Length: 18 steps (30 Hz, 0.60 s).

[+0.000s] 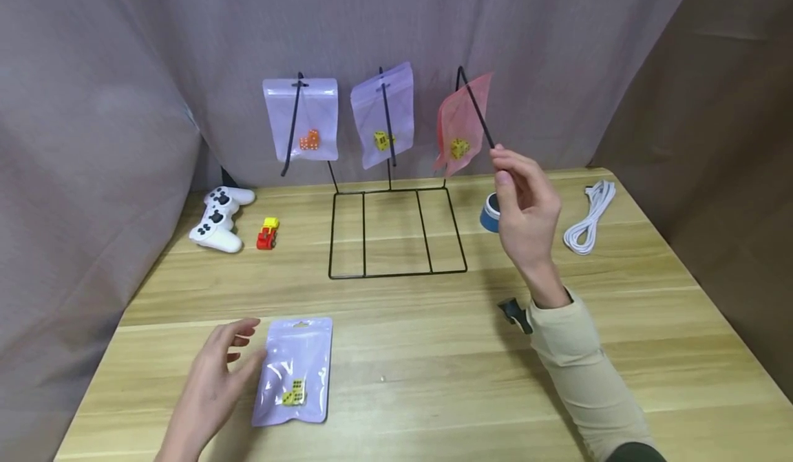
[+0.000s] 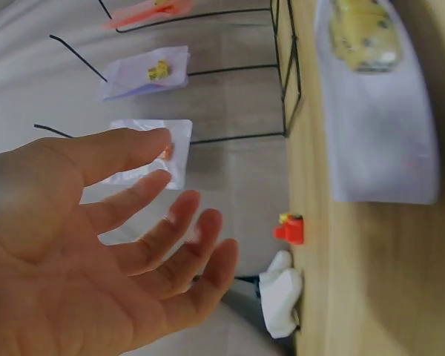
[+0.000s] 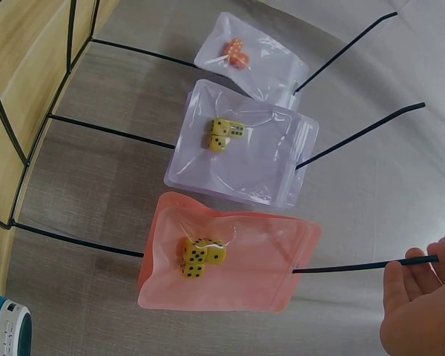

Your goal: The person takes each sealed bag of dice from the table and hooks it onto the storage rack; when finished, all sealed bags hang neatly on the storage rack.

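My right hand [image 1: 529,207] pinches the front end of the rightmost hook [image 3: 341,268] of a black wire rack [image 1: 396,274]. Pink zip bags [image 1: 464,107] with yellow dice hang on that hook. From the middle hook hangs a purple bag [image 1: 367,121] with yellow dice, and from the left hook a purple bag [image 1: 321,112] with orange dice. Another purple zip bag [image 1: 300,355], holding yellow dice, lies flat on the table. Beside its left edge is my left hand [image 1: 210,376], fingers loosely bent and holding nothing; whether the thumb touches the bag I cannot tell.
On the left lie a white game controller [image 1: 218,221] and a small red and yellow toy [image 1: 268,235]. Partly hidden behind my right hand stands a blue cylinder [image 1: 489,219]. A coiled white cable [image 1: 588,221] lies at the right, and a black buckle [image 1: 513,314] by my right sleeve.
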Each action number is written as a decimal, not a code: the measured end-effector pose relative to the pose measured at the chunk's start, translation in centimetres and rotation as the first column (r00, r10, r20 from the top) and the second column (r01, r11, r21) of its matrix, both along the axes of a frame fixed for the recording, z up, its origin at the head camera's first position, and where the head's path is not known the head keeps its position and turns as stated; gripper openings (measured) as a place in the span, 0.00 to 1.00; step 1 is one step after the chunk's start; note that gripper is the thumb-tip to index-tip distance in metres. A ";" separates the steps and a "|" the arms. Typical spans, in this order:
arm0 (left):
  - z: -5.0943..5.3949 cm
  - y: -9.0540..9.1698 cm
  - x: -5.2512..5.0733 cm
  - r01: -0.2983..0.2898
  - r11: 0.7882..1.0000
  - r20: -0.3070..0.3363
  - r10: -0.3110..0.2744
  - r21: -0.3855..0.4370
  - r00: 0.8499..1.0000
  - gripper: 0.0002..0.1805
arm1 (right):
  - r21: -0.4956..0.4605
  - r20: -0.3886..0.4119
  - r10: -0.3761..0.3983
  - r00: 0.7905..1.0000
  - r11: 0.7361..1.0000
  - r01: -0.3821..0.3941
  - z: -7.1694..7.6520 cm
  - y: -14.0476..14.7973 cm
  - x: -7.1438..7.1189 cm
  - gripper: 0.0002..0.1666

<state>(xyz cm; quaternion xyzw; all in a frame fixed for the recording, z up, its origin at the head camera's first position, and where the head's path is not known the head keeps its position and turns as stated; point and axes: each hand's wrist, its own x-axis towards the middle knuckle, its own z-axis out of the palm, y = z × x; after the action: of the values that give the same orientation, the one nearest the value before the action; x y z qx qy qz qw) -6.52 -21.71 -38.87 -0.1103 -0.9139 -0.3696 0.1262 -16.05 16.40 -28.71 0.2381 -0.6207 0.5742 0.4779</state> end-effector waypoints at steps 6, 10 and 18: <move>-1.4 -0.2 0.9 -0.026 0.999 0.011 0.026 -0.022 1.000 0.24 | -0.005 -0.005 0.005 1.000 1.000 -0.005 0.0 -0.1 0.0 0.07; -1.9 -0.4 1.3 -0.032 0.999 0.037 0.032 -0.011 0.999 0.25 | -0.006 -0.005 0.006 1.000 1.000 -0.006 0.0 -0.1 0.0 0.07; -3.3 -1.2 1.8 0.006 0.999 0.229 0.002 -0.036 0.974 0.33 | -0.006 0.003 0.002 1.000 1.000 -0.002 -0.1 0.0 -0.1 0.07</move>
<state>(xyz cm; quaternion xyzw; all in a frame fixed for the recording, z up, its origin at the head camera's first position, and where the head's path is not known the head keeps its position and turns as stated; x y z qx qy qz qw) -4.73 -22.87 -42.14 -0.0702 -0.9289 -0.3633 0.0177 -16.16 16.36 -28.84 0.2365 -0.6194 0.5768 0.4771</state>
